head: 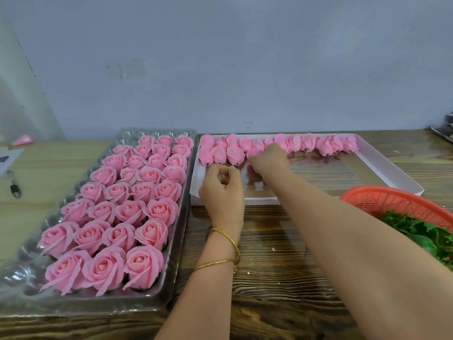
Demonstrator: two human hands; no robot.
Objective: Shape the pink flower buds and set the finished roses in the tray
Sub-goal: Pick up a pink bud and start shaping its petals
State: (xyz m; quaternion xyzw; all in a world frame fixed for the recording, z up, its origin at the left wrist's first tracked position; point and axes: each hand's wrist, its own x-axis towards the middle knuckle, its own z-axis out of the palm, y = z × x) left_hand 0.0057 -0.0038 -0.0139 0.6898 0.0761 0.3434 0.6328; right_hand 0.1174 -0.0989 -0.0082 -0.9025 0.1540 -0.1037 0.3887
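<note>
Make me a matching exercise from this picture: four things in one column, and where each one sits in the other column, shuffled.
Things
1. open roses
2. closed buds
3. green leaves
4. gold bangles

Places
A. in the red basket
B. round the left wrist
C. in the clear plastic tray
D. in the white box

Pairs: 1-C, 2-D, 3-A, 4-B
</note>
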